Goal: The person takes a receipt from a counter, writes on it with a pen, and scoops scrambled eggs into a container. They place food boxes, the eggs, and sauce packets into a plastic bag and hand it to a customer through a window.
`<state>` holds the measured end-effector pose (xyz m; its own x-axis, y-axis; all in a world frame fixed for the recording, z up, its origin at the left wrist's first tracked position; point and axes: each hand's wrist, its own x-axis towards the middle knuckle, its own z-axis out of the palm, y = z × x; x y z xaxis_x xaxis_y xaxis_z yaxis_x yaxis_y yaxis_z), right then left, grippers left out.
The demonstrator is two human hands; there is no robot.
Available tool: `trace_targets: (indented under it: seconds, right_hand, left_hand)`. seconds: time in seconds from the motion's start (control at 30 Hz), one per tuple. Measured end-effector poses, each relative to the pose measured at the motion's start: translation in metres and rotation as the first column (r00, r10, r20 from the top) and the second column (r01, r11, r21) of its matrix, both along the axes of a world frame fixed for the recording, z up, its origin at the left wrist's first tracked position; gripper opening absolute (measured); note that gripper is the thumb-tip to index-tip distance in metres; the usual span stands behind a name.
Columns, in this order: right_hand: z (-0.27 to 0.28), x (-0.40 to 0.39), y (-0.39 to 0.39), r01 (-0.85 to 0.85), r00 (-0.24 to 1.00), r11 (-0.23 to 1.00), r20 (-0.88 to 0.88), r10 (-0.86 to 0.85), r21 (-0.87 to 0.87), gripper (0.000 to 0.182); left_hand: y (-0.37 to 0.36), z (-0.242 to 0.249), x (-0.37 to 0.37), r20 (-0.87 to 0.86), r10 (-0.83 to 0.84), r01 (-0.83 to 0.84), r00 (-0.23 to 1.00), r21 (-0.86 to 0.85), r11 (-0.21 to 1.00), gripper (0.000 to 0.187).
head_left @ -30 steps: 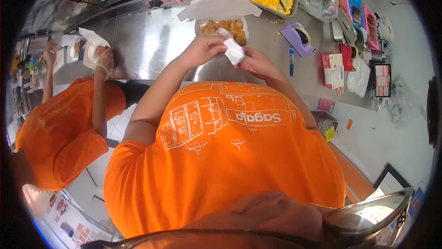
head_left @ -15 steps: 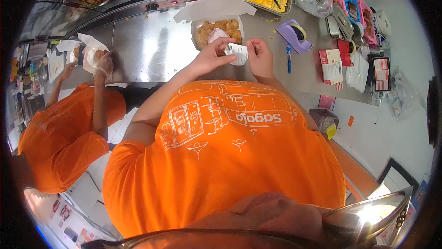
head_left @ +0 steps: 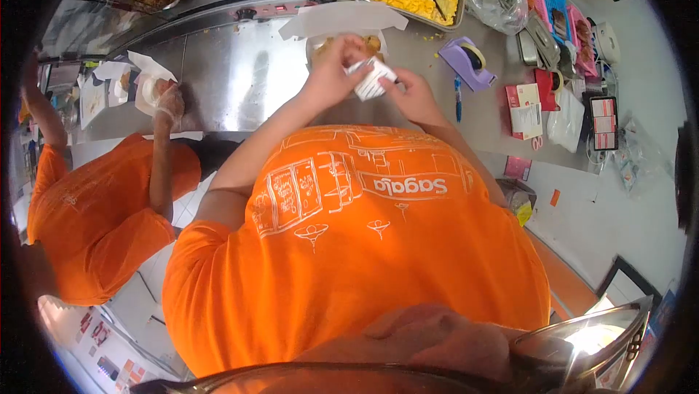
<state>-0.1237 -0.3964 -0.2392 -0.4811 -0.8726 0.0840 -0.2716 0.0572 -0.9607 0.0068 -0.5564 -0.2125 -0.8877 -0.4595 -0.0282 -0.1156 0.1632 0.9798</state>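
Observation:
A white printed slip of paper (head_left: 373, 79), tilted, is between my hands above the front edge of the counter. Its lower right edge is pinched by my right hand (head_left: 413, 99). My left hand (head_left: 331, 73) is closed at the upper left edge of the slip, its fingers curled and slightly blurred. Behind my left hand stands an open white food box (head_left: 342, 21) with its lid folded back. Brown fried food pieces (head_left: 373, 44) lie in it, partly hidden by my fingers.
A purple tape dispenser (head_left: 466, 65) and blue pen (head_left: 458, 99) lie to the right, near a red-and-white box (head_left: 524, 111). Behind is a metal tray (head_left: 460, 19) of yellow food with a black utensil. On the left, a co-worker in orange (head_left: 109, 205) holds a white food box (head_left: 148, 88).
My left hand has shifted up and left over the food box. The slip has turned and tilted, and my right hand has lowered slightly. The co-worker's left arm has moved back.

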Motion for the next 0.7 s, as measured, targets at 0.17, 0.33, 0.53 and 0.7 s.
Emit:
trace_targets:
  seconds: [0.17,0.33,0.53,0.7]
  right_hand:
    - [0.038,0.009,-0.009,0.329,0.87,0.931,0.333,-0.364,0.159,0.029]
    - [0.046,0.005,-0.01,0.349,0.861,0.927,0.344,-0.376,0.14,0.026]
    - [0.046,-0.017,-0.017,0.261,0.915,0.937,-0.252,-0.317,-0.232,0.026]
    - [0.049,-0.022,0.001,0.033,0.968,0.999,0.249,-0.024,-0.031,0.027]
  left_hand:
    - [0.004,0.017,-0.01,-0.165,-0.061,0.087,0.984,0.158,0.984,0.065]
    - [0.009,0.019,-0.012,-0.13,0.078,-0.047,0.988,0.227,0.973,0.066]
    - [0.001,0.036,-0.023,-0.106,-0.017,0.036,0.994,0.178,0.983,0.06]
    - [-0.003,0.047,-0.038,-0.085,0.052,-0.035,0.995,0.191,0.981,0.058]
